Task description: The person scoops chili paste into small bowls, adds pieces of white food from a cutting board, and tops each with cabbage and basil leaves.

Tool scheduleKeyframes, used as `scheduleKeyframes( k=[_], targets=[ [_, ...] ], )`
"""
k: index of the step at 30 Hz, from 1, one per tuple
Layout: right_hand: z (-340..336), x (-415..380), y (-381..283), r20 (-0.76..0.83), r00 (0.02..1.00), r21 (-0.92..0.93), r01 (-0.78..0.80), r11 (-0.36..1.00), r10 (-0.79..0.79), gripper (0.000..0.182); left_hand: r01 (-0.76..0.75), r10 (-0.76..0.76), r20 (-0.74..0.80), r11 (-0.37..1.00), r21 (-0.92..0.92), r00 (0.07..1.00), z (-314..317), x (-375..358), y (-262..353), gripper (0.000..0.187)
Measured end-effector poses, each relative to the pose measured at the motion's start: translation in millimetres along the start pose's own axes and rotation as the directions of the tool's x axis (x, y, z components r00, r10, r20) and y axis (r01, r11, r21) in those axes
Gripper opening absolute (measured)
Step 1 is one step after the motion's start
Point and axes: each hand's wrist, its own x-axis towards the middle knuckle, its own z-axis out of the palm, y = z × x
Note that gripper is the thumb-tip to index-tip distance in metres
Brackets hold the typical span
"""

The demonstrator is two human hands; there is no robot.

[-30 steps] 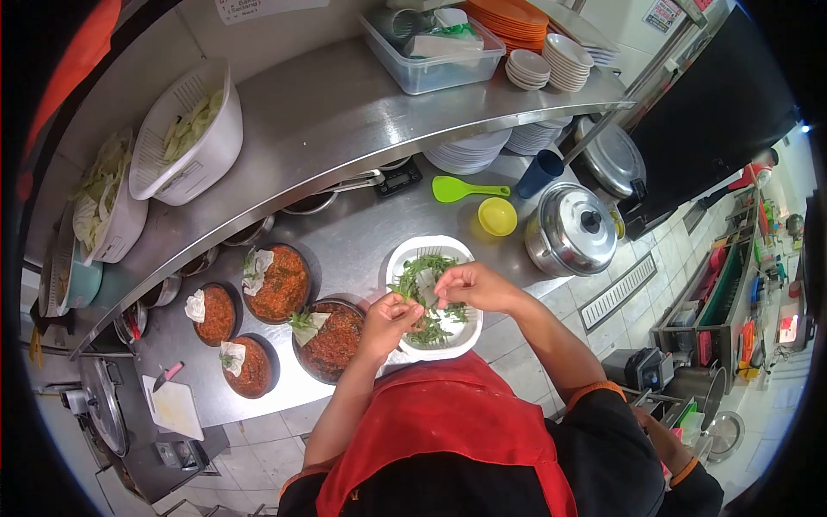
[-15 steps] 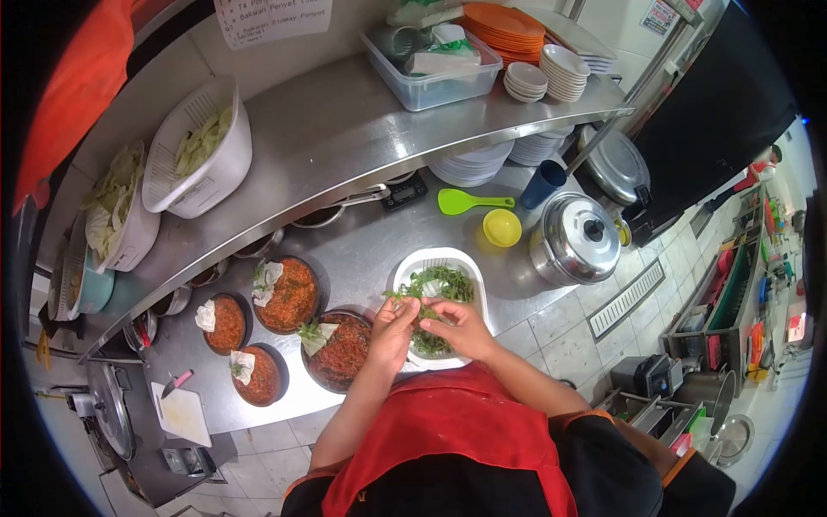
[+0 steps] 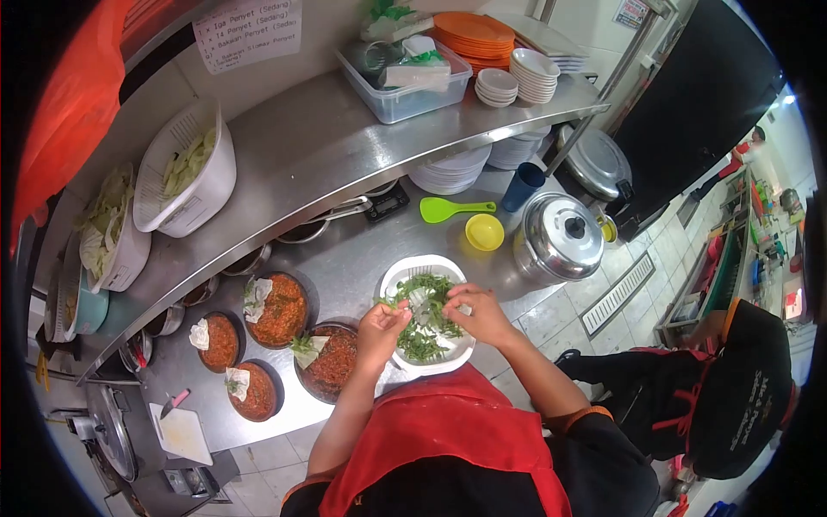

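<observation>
Green leafy herbs lie in a white basket on the steel counter. At the basket's left side my left hand pinches a small green sprig between thumb and fingers. Over the right side is my right hand, its fingers bent toward the thumb; what they hold, if anything, is too small to make out. The two hands are apart, with herbs showing between them. Left of the basket stands a bowl of red sauce with a pale leaf and a green sprig on its edge.
Three more sauce bowls stand to the left, near a cutting board with a knife. Behind the basket are a yellow bowl, green scoop, blue cup and lidded pot. A co-worker bends at the right.
My hands have parted over the basket; they were close together on a sprig before. A co-worker in black has come into view at the right. The whole view has shifted slightly.
</observation>
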Motion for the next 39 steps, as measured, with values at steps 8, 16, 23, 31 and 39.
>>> scheduleKeyframes(
  k=[8,16,23,31,39],
  targets=[
    [-25.0,21.9,-31.6,0.05,0.999,0.038,0.015,0.999,-0.016,0.013,0.128,-0.134,0.053,0.986,0.111,0.99,-1.3,-10.1,18.1,0.023],
    [11.4,34.7,-61.8,0.238,0.971,0.684,-0.188,0.705,0.028,0.013,0.191,-0.194,0.023,0.926,-0.326,0.981,0.3,-21.9,40.8,0.02],
    [67.7,32.3,-108.7,0.255,0.965,0.789,-0.247,0.563,0.066,0.013,0.066,-0.098,-0.08,0.941,-0.332,0.992,-31.5,-46.7,63.2,0.02],
    [121.2,11.0,-156.9,0.122,0.992,0.518,-0.073,0.853,0.011,0.01,0.004,-0.023,-0.081,0.972,-0.233,0.996,-129.0,-77.3,95.2,0.024],
    [137.4,-20.1,-180.2,0.035,0.965,0.706,-0.207,0.677,0.258,0.013,0.132,0.02,0.294,0.863,-0.488,0.956,-138.9,-71.4,83.8,0.015]
  ],
)
